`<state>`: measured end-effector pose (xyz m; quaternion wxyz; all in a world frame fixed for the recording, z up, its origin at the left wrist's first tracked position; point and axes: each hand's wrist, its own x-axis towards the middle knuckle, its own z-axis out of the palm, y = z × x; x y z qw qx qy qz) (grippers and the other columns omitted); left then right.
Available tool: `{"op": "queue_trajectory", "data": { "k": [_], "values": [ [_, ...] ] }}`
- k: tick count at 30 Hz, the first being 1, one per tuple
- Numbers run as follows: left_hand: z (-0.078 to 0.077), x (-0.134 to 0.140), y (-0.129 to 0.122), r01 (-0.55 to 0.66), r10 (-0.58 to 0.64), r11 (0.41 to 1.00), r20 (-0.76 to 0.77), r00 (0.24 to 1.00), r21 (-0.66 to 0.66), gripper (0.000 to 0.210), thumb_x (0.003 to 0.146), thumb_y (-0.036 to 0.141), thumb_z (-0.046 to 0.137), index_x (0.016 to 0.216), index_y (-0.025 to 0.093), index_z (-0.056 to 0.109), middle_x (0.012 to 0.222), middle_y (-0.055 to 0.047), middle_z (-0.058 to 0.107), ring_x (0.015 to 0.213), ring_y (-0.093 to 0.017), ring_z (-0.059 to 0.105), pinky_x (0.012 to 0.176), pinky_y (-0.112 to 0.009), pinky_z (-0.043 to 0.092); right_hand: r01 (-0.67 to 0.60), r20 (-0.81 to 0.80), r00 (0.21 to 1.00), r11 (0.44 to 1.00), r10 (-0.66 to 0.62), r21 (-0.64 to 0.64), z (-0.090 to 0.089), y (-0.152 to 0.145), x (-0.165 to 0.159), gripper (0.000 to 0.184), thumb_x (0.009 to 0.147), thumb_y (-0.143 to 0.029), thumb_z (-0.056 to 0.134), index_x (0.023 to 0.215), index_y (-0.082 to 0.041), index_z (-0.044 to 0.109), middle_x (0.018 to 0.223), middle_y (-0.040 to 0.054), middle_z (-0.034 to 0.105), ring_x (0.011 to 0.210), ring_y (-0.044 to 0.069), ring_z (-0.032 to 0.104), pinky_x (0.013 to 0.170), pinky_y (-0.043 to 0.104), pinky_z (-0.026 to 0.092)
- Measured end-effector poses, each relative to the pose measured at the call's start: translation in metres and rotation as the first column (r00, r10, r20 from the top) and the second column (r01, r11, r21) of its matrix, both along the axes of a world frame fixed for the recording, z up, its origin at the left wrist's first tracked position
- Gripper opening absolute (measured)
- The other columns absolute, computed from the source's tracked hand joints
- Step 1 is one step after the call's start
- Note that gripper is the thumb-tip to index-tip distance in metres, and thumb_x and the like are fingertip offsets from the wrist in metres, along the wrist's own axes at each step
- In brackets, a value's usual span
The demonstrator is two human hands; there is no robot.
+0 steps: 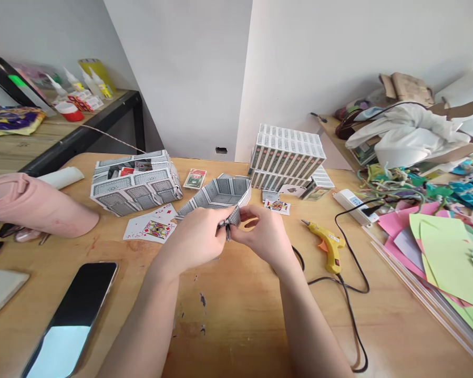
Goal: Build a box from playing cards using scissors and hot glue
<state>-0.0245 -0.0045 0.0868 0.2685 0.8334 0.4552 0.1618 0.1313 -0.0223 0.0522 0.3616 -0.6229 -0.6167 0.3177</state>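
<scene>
An open-topped box made of playing cards (220, 191), with grey patterned card backs, lies tilted on the table in front of me. My left hand (200, 235) grips its near edge, fingers closed round the card wall. My right hand (262, 231) pinches the same near corner between thumb and fingertips. What exactly sits between the fingertips is partly hidden. Left of it stands a larger finished-looking card box (137, 184) with things inside. Loose face-up playing cards (152, 226) lie spread between that box and my left hand.
Packed card decks (287, 152) are stacked at the back right, with cards (278, 206) before them. A yellow glue gun (328, 244), its cord and a power strip (352, 202) lie right. A phone (73, 320) and pink cylindrical case (51, 205) are left; coloured paper (449, 252) lies far right.
</scene>
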Motion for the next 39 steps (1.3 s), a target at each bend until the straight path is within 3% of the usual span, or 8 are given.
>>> {"op": "queue_trajectory", "data": {
  "k": [4, 13, 21, 28, 34, 39],
  "values": [
    [0.000, 0.001, -0.001, 0.016, -0.016, 1.000, -0.029, 0.999, -0.008, 0.040, 0.074, 0.010, 0.044, 0.102, 0.023, 0.069, 0.078, -0.004, 0.071, 0.067, -0.016, 0.061, 0.060, -0.024, 0.041, 0.000, 0.115, 0.993, 1.000, 0.000, 0.001, 0.000, 0.000, 0.001, 0.019, 0.061, -0.026, 0.065, 0.079, -0.019, 0.068, 0.076, 0.0035, 0.069, 0.073, 0.018, 0.063, 0.071, 0.033, 0.049],
    [-0.002, 0.002, -0.001, 0.007, -0.007, 1.000, -0.018, 1.000, -0.015, 0.038, 0.075, 0.013, 0.044, 0.101, 0.022, 0.070, 0.071, -0.001, 0.068, 0.056, -0.013, 0.054, 0.056, -0.024, 0.038, -0.012, 0.166, 0.986, 1.000, 0.009, 0.014, 0.003, -0.001, 0.000, 0.013, 0.063, -0.026, 0.064, 0.073, -0.019, 0.067, 0.075, 0.0043, 0.069, 0.073, 0.019, 0.063, 0.071, 0.033, 0.048],
    [-0.006, -0.001, 0.008, -0.103, 0.107, 0.994, 0.116, 0.987, -0.040, 0.038, 0.078, 0.018, 0.042, 0.103, 0.024, 0.069, 0.063, 0.005, 0.063, 0.047, -0.009, 0.041, 0.048, -0.021, 0.032, 0.050, -0.082, 0.996, 0.997, -0.045, 0.065, -0.002, 0.002, 0.000, 0.018, 0.068, -0.024, 0.066, 0.085, -0.019, 0.067, 0.084, 0.0037, 0.068, 0.082, 0.017, 0.064, 0.073, 0.031, 0.052],
    [-0.016, -0.005, 0.015, -0.190, 0.203, 0.978, 0.193, 0.960, -0.081, 0.048, 0.078, 0.022, 0.044, 0.124, 0.020, 0.061, 0.087, -0.002, 0.072, 0.065, -0.014, 0.057, 0.056, -0.023, 0.041, 0.075, -0.044, 0.996, 0.995, -0.072, 0.063, -0.007, 0.003, -0.005, 0.022, 0.065, -0.022, 0.067, 0.086, -0.018, 0.064, 0.093, 0.0064, 0.059, 0.079, 0.017, 0.062, 0.064, 0.029, 0.057],
    [-0.016, -0.002, 0.015, -0.183, 0.208, 0.977, 0.288, 0.935, -0.109, 0.047, 0.074, 0.018, 0.048, 0.118, 0.018, 0.065, 0.069, 0.002, 0.069, 0.061, -0.014, 0.056, 0.056, -0.023, 0.042, 0.064, -0.104, 0.993, 0.990, -0.051, 0.125, -0.014, 0.007, -0.012, 0.017, 0.064, -0.012, 0.062, 0.080, -0.017, 0.058, 0.085, 0.0019, 0.053, 0.071, 0.013, 0.063, 0.071, 0.030, 0.058],
    [-0.018, -0.002, 0.018, -0.195, 0.256, 0.961, 0.372, 0.892, -0.194, 0.058, 0.073, 0.015, 0.051, 0.131, 0.022, 0.054, 0.053, 0.007, 0.060, 0.045, -0.010, 0.045, 0.046, -0.021, 0.034, 0.086, -0.150, 0.987, 0.985, -0.063, 0.151, -0.017, 0.009, -0.010, 0.021, 0.065, -0.014, 0.062, 0.086, -0.018, 0.060, 0.089, 0.0028, 0.054, 0.072, 0.013, 0.062, 0.072, 0.031, 0.058]
  ]
}}
